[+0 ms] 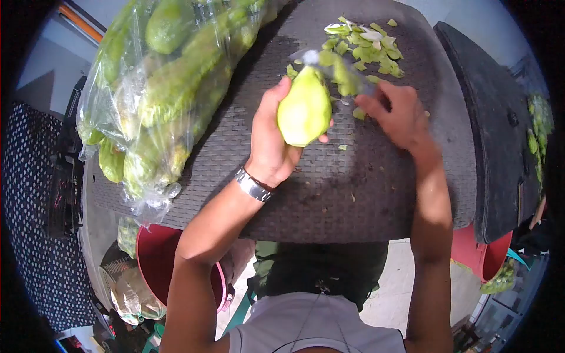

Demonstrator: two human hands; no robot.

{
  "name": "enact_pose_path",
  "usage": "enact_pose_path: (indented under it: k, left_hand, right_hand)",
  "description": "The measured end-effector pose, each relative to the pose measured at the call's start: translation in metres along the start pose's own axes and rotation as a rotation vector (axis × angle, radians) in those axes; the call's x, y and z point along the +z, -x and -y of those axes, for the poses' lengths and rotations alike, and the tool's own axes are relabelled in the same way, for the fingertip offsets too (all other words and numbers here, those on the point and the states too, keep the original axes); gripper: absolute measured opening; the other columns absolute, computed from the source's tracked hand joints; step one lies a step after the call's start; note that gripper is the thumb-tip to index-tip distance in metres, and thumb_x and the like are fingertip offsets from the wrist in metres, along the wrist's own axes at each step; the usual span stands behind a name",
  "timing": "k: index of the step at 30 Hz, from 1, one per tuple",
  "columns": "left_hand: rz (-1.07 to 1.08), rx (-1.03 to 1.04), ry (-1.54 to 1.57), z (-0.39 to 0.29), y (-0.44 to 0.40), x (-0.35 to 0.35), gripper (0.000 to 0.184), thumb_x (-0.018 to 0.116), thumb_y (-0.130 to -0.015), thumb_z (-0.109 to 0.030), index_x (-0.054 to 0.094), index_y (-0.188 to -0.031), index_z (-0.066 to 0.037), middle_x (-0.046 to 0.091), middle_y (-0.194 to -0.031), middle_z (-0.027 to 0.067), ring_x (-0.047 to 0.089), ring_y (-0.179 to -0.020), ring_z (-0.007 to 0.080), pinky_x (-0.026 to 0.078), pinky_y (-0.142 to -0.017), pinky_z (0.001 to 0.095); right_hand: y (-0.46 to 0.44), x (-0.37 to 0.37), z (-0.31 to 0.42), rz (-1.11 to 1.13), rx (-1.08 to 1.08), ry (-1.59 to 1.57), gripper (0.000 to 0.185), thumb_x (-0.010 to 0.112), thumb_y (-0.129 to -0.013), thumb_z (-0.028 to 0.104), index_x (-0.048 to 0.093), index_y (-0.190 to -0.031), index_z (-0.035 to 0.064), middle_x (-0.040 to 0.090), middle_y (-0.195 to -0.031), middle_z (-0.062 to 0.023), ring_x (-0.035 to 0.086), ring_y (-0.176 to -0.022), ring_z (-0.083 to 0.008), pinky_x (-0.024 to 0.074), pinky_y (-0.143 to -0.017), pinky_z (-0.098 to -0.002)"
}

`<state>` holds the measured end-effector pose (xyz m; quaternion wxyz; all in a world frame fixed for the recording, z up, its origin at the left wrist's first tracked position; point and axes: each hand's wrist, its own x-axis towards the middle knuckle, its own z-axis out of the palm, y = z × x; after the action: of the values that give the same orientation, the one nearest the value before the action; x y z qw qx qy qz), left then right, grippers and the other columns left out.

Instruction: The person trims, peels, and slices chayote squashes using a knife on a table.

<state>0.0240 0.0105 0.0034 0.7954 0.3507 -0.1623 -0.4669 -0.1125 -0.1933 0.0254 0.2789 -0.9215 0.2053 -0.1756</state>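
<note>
My left hand (273, 132) is closed around a mostly peeled, pale green chayote (304, 109), thumb along its left side and fingertips showing at its right. The fruit tilts with its narrower end away from me. My right hand (397, 112) grips a knife (366, 87), blurred by motion, its blade reaching left across the chayote's far end. A strip of green peel, also blurred, shows by the blade. Beyond my hands lies a loose pile of peelings (376, 50) on the dark woven tabletop (259, 203).
A clear plastic bag full of green chayotes (170, 88) fills the table's left side. A black panel (503, 135) stands along the right edge. Below the table are a red bin (156, 253) on the left and another red container (485, 259) on the right.
</note>
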Motion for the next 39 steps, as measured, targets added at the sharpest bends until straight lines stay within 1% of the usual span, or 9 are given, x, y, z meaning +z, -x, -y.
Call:
enact_pose_path:
  k: [5, 9, 13, 18, 20, 26, 30, 33, 39]
  left_hand:
    - [-0.108, -0.029, 0.02, 0.004, -0.003, 0.007, 0.057, 0.049, -0.106, -0.054, 0.064, -0.129, -0.004, 0.074, -0.109, 0.014, 0.072, -0.094, 0.0297, 0.06, -0.077, 0.0405]
    - [-0.219, -0.059, -0.006, 0.008, -0.01, 0.001, 0.058, 0.047, -0.107, -0.055, 0.063, -0.132, -0.005, 0.074, -0.113, 0.0125, 0.072, -0.1, 0.0263, 0.059, -0.088, 0.0423]
    - [-0.279, -0.021, 0.107, 0.017, -0.008, -0.004, 0.059, 0.046, -0.108, -0.057, 0.062, -0.134, -0.007, 0.074, -0.118, 0.0112, 0.072, -0.107, 0.0262, 0.056, -0.099, 0.0416]
    - [-0.007, -0.222, 0.193, 0.009, -0.007, -0.012, 0.054, 0.05, -0.105, -0.057, 0.069, -0.121, -0.009, 0.075, -0.109, 0.0114, 0.075, -0.094, 0.026, 0.061, -0.086, 0.0403]
    - [-0.058, -0.192, 0.171, 0.008, -0.003, -0.001, 0.053, 0.054, -0.102, -0.058, 0.067, -0.116, -0.008, 0.075, -0.101, 0.011, 0.075, -0.084, 0.0233, 0.062, -0.077, 0.0361]
    - [-0.128, -0.164, 0.167, 0.009, -0.002, 0.003, 0.054, 0.055, -0.101, -0.058, 0.067, -0.118, -0.008, 0.075, -0.102, 0.0113, 0.075, -0.086, 0.0242, 0.062, -0.078, 0.0359]
    - [-0.083, -0.129, 0.153, 0.009, 0.0, -0.001, 0.053, 0.054, -0.102, -0.056, 0.066, -0.121, -0.008, 0.074, -0.108, 0.0102, 0.074, -0.093, 0.0236, 0.061, -0.084, 0.0371]
    - [-0.04, -0.07, 0.108, 0.012, 0.002, -0.009, 0.05, 0.052, -0.105, -0.053, 0.066, -0.127, -0.01, 0.074, -0.118, 0.0091, 0.073, -0.105, 0.0236, 0.059, -0.095, 0.0401]
    - [-0.38, 0.04, -0.014, 0.007, -0.001, 0.011, 0.048, 0.052, -0.106, -0.052, 0.06, -0.133, -0.013, 0.072, -0.115, 0.0056, 0.071, -0.107, 0.0243, 0.057, -0.095, 0.0424]
  right_hand:
    - [-0.006, -0.011, -0.036, -0.111, -0.052, 0.068, 0.06, 0.075, -0.091, 0.057, 0.066, -0.077, -0.0002, 0.061, -0.064, -0.0134, 0.062, -0.061, -0.0284, 0.0465, -0.062, -0.0424]
    - [0.001, -0.007, 0.005, -0.044, 0.107, -0.135, 0.057, 0.074, -0.094, 0.048, 0.06, -0.078, -0.005, 0.051, -0.063, -0.0141, 0.051, -0.062, -0.0146, 0.0414, -0.061, -0.0406]
    - [0.021, 0.009, 0.047, 0.14, -0.104, -0.134, 0.06, 0.084, -0.082, 0.053, 0.057, -0.073, 0.0013, 0.059, -0.064, -0.0081, 0.059, -0.06, -0.0186, 0.0471, -0.062, -0.0404]
    - [0.033, 0.041, 0.05, 0.062, -0.313, 0.075, 0.062, 0.088, -0.075, 0.06, 0.053, -0.074, 0.0089, 0.064, -0.066, -0.0035, 0.066, -0.061, -0.0282, 0.0512, -0.063, -0.0427]
    - [0.034, 0.042, 0.049, 0.049, -0.315, 0.091, 0.063, 0.088, -0.074, 0.061, 0.053, -0.076, 0.0092, 0.063, -0.066, -0.0027, 0.066, -0.061, -0.0271, 0.0512, -0.064, -0.0428]
    - [0.035, 0.046, 0.047, -0.049, -0.353, 0.165, 0.065, 0.088, -0.071, 0.063, 0.052, -0.077, 0.0098, 0.059, -0.066, -0.0017, 0.065, -0.06, -0.0262, 0.0512, -0.064, -0.0435]
    - [0.034, 0.046, 0.048, -0.056, -0.37, 0.137, 0.064, 0.089, -0.071, 0.062, 0.051, -0.076, 0.0101, 0.058, -0.066, -0.0017, 0.064, -0.058, -0.0262, 0.0509, -0.062, -0.0421]
    - [0.033, 0.043, 0.048, 0.082, -0.264, 0.135, 0.074, 0.081, -0.071, 0.075, 0.06, -0.083, 0.0055, 0.066, -0.075, -0.0103, 0.071, -0.068, -0.0339, 0.0545, -0.069, -0.0473]
    - [0.019, 0.025, 0.037, 0.03, -0.205, 0.015, 0.061, 0.09, -0.073, 0.055, 0.055, -0.07, 0.0054, 0.06, -0.063, -0.0086, 0.063, -0.058, -0.0284, 0.0494, -0.059, -0.0418]
